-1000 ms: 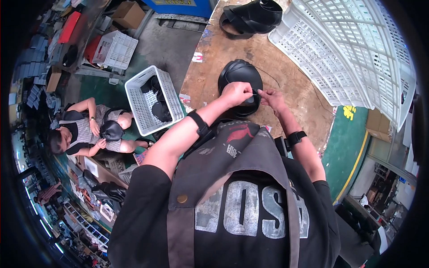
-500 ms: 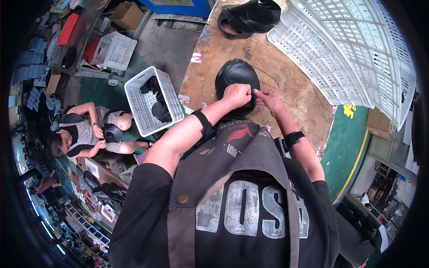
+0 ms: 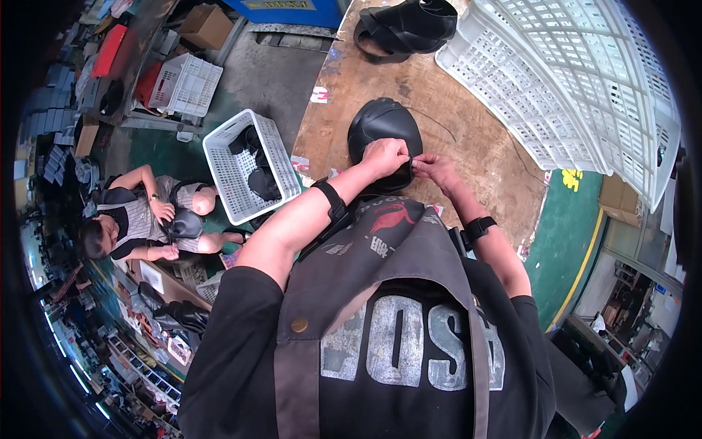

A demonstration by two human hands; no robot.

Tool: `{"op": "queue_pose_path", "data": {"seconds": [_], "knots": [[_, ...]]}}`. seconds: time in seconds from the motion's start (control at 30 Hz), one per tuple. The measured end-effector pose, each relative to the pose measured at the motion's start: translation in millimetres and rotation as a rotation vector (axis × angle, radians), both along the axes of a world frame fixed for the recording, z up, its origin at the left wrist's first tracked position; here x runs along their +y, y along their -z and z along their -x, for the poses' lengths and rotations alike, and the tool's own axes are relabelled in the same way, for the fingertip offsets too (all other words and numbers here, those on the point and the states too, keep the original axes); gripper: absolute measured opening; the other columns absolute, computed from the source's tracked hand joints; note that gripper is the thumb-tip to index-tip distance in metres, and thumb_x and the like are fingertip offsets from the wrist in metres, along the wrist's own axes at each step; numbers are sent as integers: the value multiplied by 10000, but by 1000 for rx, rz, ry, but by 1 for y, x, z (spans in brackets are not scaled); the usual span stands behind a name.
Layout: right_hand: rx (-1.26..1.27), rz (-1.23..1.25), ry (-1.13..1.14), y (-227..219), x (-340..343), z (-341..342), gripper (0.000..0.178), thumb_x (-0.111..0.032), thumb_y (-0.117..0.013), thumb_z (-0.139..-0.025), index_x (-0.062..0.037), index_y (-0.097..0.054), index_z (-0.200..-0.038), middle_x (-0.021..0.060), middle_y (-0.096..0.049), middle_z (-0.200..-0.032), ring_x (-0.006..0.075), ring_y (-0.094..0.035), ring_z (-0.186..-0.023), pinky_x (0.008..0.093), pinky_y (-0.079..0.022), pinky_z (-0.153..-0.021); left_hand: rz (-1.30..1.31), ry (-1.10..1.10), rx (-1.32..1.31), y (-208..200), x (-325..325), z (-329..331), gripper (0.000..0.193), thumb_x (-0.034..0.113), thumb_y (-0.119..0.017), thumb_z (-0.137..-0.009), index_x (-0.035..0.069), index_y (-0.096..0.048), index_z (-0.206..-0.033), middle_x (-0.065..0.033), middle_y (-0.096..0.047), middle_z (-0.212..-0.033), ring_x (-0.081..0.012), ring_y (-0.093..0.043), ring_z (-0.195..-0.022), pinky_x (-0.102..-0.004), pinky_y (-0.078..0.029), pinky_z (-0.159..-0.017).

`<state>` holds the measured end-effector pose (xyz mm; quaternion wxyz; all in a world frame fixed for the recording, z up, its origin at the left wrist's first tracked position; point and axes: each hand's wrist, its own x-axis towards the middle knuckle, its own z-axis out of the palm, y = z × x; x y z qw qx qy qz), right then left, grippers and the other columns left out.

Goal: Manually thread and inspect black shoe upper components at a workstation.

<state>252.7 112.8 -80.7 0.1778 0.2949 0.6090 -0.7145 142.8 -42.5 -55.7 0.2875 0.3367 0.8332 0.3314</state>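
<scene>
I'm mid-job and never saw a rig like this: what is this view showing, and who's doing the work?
There is no machine here: two bare hands do the work. The view comes from the left one of two wide fisheye cameras on the person's head, looking down, so straight edges bend. The left hand and right hand meet at the near side of a rounded black item; their fingertips seem to pinch something too small to make out. The item sits on a wooden table. Farther up lies another black item, with white crates to the right. At left are a white basket holding dark pieces and a seated co-worker.
</scene>
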Motion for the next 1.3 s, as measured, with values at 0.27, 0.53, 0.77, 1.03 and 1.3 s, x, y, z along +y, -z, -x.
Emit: {"op": "queue_pose_path", "data": {"seconds": [0.27, 0.53, 0.77, 1.03, 1.3], "knots": [[-17, 196, 319, -10, 12, -11, 210, -158, -519, -887, 26, -520, -988, 138, -606, -974, 224, -635, -860, 297, -527, -775, -132, 107, 181, 11, -17, 4, 272, 119, -686, -700, 119, -557, -940, -82, -532, -938, -247, -598, -778, -352, -478, -706], [-40, 132, 820, 14, 81, -92, 216, -168, -447, -880, -2, -494, -1009, 134, -555, -1022, 263, -594, -925, 330, -514, -792, -300, -276, -509, 24, -33, 34, 190, 50, -576, -712, 81, -604, -897, -41, -570, -796, -120, -561, -603, -257, -453, -443], [-152, -187, 692, 21, 72, -107, 257, -221, -542, -880, -45, -513, -1065, 82, -570, -1006, 202, -595, -918, 310, -513, -728, -73, -470, 230, 43, -28, 58, 319, 138, -620, -758, 73, -573, -1067, -128, -614, -914, -272, -599, -879, -334, -475, -780], [261, -553, 104, -36, 6, -24, 391, -270, -685, -793, -52, -546, -1086, 90, -638, -951, 182, -615, -919, 315, -495, -769, -228, -495, -751, 7, -15, 65, 490, 173, -648, -820, 60, -468, -1261, -48, -625, -837, -135, -613, -774, -262, -477, -592], [198, -935, -371, -54, -21, 13, 356, -348, -703, -743, -58, -541, -871, 103, -612, -790, 265, -618, -743, 366, -488, -654, -737, -583, -891, -45, -36, 118, 370, 134, -600, -858, 6, -514, -1195, -56, -633, -798, -124, -603, -679, -219, -431, -528]]}}
